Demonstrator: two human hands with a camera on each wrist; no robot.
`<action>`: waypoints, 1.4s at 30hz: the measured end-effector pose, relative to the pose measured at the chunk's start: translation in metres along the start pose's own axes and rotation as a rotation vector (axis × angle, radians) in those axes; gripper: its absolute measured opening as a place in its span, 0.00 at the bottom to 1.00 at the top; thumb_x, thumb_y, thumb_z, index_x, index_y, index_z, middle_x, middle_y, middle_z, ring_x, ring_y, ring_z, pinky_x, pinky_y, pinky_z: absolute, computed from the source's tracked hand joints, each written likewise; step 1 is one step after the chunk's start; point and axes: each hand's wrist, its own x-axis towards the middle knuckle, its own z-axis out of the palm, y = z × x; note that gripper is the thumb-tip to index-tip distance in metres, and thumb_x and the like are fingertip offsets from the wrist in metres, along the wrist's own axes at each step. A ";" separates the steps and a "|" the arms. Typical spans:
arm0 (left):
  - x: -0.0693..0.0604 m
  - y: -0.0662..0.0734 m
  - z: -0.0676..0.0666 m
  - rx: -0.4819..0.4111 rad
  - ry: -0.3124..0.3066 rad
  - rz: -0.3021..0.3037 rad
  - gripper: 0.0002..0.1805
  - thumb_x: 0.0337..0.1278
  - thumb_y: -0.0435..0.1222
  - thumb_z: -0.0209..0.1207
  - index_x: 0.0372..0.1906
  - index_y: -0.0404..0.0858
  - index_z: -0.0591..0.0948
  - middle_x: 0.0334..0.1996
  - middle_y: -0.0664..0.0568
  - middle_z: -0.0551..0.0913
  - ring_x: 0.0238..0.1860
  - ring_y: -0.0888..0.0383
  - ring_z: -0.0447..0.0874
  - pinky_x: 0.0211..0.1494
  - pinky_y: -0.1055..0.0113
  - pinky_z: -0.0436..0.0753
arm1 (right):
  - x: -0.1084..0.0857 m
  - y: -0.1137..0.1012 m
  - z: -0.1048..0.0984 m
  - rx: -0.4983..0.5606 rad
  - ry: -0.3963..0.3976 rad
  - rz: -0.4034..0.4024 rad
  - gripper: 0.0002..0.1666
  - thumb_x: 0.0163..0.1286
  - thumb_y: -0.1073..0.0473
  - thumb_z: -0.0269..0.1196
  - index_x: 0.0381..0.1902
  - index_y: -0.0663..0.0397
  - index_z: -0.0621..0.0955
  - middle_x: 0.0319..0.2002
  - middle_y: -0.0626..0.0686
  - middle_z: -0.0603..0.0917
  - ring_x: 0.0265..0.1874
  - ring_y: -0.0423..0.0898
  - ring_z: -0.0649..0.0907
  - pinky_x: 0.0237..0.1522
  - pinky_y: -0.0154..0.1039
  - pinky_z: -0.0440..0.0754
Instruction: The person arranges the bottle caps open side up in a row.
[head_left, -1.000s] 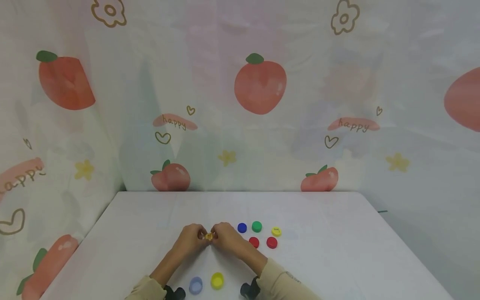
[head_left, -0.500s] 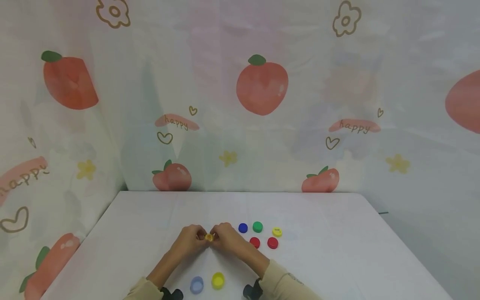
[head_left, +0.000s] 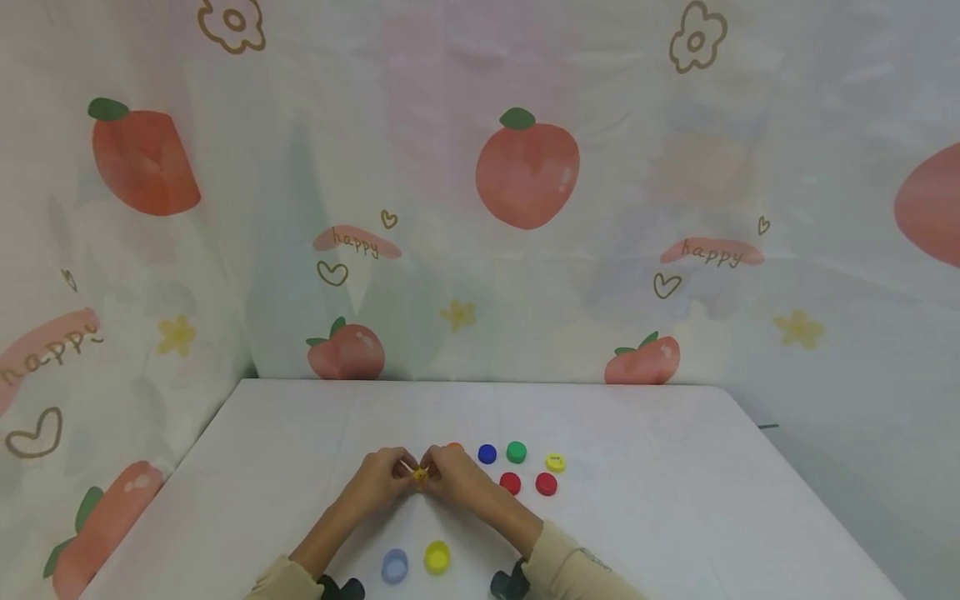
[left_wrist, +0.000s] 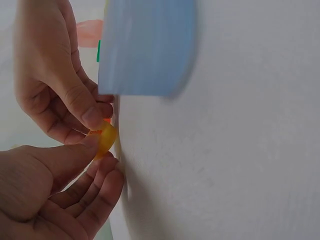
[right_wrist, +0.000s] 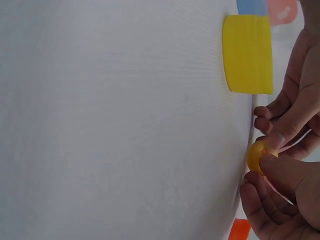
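Observation:
Both hands meet over the middle of the table around one small yellow bottle cap (head_left: 421, 475) with orange marks on it. My left hand (head_left: 377, 482) pinches its left side between thumb and fingers. From the right side, my right hand (head_left: 454, 477) pinches the same cap. In the left wrist view the yellow cap (left_wrist: 106, 140) shows between the two thumbs, its rim partly covered. The right wrist view has the rounded cap (right_wrist: 255, 156) under both thumb tips. An orange cap (head_left: 454, 445) peeks out behind my right hand.
Right of the hands lie a blue cap (head_left: 487, 454), a green cap (head_left: 516, 452), a small yellow cap (head_left: 555, 462) and two red caps (head_left: 547, 484). Nearer me, a light blue cap (head_left: 394, 567) and a larger yellow cap (head_left: 437, 557) sit between the forearms.
The pinched yellow cap has turned a little between the fingers. The orange cap behind my right hand has come into sight. Both hands stay at nearly the same spot.

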 end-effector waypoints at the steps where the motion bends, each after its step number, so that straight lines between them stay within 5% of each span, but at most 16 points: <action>1: 0.000 0.000 0.000 0.002 -0.001 -0.002 0.07 0.50 0.26 0.64 0.37 0.34 0.81 0.25 0.56 0.78 0.27 0.61 0.74 0.28 0.70 0.75 | 0.000 0.000 0.000 0.004 0.004 -0.005 0.14 0.59 0.63 0.69 0.42 0.59 0.80 0.30 0.47 0.81 0.29 0.36 0.77 0.34 0.26 0.76; 13: -0.008 0.014 -0.002 0.001 0.009 0.080 0.07 0.49 0.28 0.67 0.33 0.37 0.79 0.24 0.58 0.76 0.27 0.62 0.72 0.29 0.72 0.75 | -0.014 0.007 -0.011 0.163 -0.016 0.029 0.06 0.64 0.57 0.64 0.37 0.52 0.80 0.28 0.40 0.79 0.28 0.35 0.77 0.34 0.27 0.77; 22: -0.011 0.028 0.001 -0.036 -0.064 0.123 0.08 0.50 0.29 0.66 0.34 0.41 0.79 0.27 0.61 0.78 0.27 0.64 0.74 0.31 0.73 0.77 | -0.027 0.015 -0.023 0.306 -0.087 0.059 0.09 0.67 0.52 0.61 0.35 0.51 0.81 0.26 0.45 0.81 0.26 0.39 0.79 0.32 0.30 0.78; 27: -0.012 0.032 0.004 -0.013 -0.054 0.181 0.08 0.51 0.32 0.66 0.34 0.44 0.79 0.28 0.63 0.76 0.29 0.66 0.74 0.33 0.72 0.78 | -0.031 0.016 -0.031 0.330 -0.120 0.057 0.08 0.67 0.52 0.61 0.34 0.50 0.80 0.28 0.45 0.81 0.28 0.39 0.80 0.33 0.31 0.78; 34: -0.015 0.031 0.008 -0.030 -0.024 0.301 0.08 0.52 0.36 0.66 0.36 0.42 0.79 0.32 0.61 0.78 0.33 0.67 0.77 0.37 0.72 0.80 | -0.041 0.016 -0.035 0.341 -0.066 0.029 0.06 0.64 0.54 0.64 0.33 0.48 0.80 0.29 0.41 0.80 0.30 0.38 0.79 0.36 0.30 0.79; 42: -0.016 0.035 0.009 -0.088 -0.025 0.298 0.10 0.54 0.40 0.65 0.39 0.42 0.79 0.34 0.61 0.81 0.34 0.68 0.79 0.38 0.73 0.79 | -0.053 0.015 -0.042 0.358 -0.015 -0.028 0.06 0.63 0.54 0.65 0.34 0.48 0.80 0.32 0.40 0.81 0.35 0.37 0.81 0.41 0.30 0.79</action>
